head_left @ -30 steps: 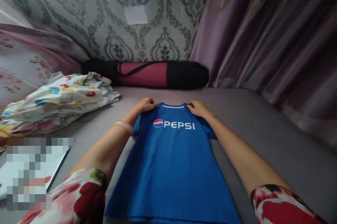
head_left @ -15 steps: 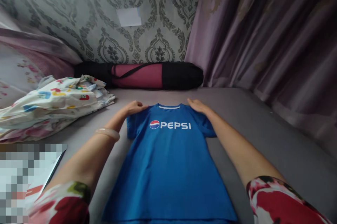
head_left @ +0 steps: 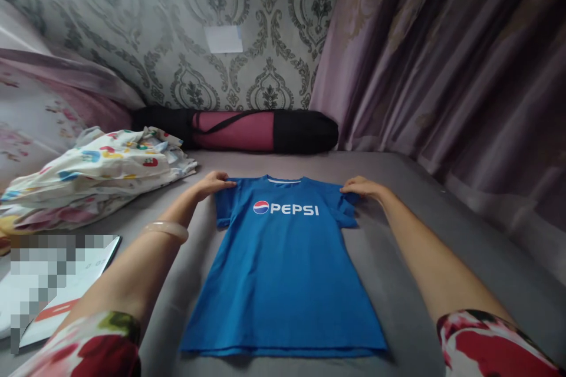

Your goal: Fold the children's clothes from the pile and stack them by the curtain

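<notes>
A blue T-shirt (head_left: 283, 282) with a white PEPSI print lies face up and spread out, its collar at the far end and its hem toward me. At the top of the sleeve on the left, my left hand (head_left: 214, 183) pinches the cloth between thumb and fingers. My right hand (head_left: 365, 186) grips the upper edge of the sleeve on the right, which bunches into small folds beneath it. A pale bangle (head_left: 167, 229) circles my left wrist.
The shirt rests on a grey sheet (head_left: 411, 282). A patterned white cloth pile (head_left: 101, 164) lies at left, with a partly blurred-out flat white item (head_left: 75, 288) nearer me. A pink and black rolled bag (head_left: 239, 129) lies along the wall, and purple curtains (head_left: 398, 52) hang at right.
My hands have moved apart, from the shoulders outward to the sleeves. The right sleeve is now pinched and folded. The view has shifted slightly, so the shirt's hem now shows fully.
</notes>
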A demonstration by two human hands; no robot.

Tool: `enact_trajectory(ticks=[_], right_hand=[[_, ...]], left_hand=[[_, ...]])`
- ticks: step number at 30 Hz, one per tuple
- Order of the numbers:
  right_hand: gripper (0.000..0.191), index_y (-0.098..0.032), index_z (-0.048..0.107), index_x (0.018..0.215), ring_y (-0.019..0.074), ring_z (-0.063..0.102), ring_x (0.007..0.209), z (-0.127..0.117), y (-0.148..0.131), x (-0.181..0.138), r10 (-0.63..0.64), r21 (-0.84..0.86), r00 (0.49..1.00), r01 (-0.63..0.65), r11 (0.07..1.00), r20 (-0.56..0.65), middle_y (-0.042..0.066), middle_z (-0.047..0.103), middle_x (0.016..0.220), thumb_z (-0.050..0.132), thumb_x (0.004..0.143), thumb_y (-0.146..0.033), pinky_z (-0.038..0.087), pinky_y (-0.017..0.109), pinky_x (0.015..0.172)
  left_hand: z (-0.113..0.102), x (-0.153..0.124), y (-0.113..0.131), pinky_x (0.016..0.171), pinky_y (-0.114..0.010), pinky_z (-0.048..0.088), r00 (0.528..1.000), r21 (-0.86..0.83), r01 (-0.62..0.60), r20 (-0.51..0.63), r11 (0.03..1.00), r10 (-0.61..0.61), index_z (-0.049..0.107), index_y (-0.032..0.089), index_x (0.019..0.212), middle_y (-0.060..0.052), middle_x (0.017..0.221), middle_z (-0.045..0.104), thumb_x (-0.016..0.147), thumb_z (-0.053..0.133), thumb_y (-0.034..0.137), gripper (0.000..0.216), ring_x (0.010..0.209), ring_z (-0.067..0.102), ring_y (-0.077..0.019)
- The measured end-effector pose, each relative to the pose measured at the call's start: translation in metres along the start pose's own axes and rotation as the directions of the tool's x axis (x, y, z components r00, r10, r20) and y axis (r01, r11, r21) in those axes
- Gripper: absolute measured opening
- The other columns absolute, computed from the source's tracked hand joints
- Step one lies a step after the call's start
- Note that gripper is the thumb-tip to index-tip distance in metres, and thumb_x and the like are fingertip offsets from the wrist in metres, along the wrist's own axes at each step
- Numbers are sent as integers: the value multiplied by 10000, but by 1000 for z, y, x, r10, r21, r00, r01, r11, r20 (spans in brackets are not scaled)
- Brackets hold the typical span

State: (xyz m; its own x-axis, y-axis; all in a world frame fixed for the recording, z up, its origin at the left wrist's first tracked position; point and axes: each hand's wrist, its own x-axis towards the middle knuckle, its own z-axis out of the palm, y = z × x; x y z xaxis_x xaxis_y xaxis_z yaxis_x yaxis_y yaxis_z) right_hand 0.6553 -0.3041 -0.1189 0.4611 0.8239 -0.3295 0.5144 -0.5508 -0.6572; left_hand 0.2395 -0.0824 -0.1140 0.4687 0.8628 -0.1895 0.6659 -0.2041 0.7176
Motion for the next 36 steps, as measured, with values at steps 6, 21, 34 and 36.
enact_trajectory(ticks=[6, 21, 34, 36], right_hand=[[259, -183, 546, 664, 110, 536, 494, 18, 2, -22, 199, 484, 968, -102, 869, -155, -15, 563, 535, 648, 835, -349, 460, 214, 476], [165, -172, 637, 930, 258, 657, 914, 56, -10, -54, 168, 208, 883, -82, 975, -438, 102, 691, 863, 493, 852, -191, 508, 297, 744], [380, -79, 555, 1194, 313, 645, 1022, 77, -6, -77, 0, -484, 850, -301, 822, -527, 221, 671, 1030, 265, 990, -213, 453, 419, 866], [374, -62, 560, 1175, 310, 647, 1021, 78, -4, -76, 30, -444, 826, -332, 832, -563, 230, 671, 1025, 278, 985, -220, 454, 414, 870]], left_hand=[[-9, -6, -15, 483, -224, 372, 986, -10, 163, -36, 987, -163, 572, 177, 667, 15, 563, 498, 421, 747, 685, 590, 587, 506, -149], [17, -24, -12, 650, -268, 491, 937, 0, 238, -264, 971, -229, 583, 164, 895, -81, 853, 668, 826, 506, 338, 202, 787, 645, -213], [45, -46, -17, 725, -369, 463, 957, 675, 141, -280, 724, 74, 507, 132, 1190, -204, 1052, 668, 965, 215, 233, 383, 935, 659, -319], [44, -46, -17, 728, -378, 471, 955, 666, 177, -295, 725, 38, 508, 105, 1183, -221, 1039, 671, 970, 201, 253, 402, 943, 662, -331]])
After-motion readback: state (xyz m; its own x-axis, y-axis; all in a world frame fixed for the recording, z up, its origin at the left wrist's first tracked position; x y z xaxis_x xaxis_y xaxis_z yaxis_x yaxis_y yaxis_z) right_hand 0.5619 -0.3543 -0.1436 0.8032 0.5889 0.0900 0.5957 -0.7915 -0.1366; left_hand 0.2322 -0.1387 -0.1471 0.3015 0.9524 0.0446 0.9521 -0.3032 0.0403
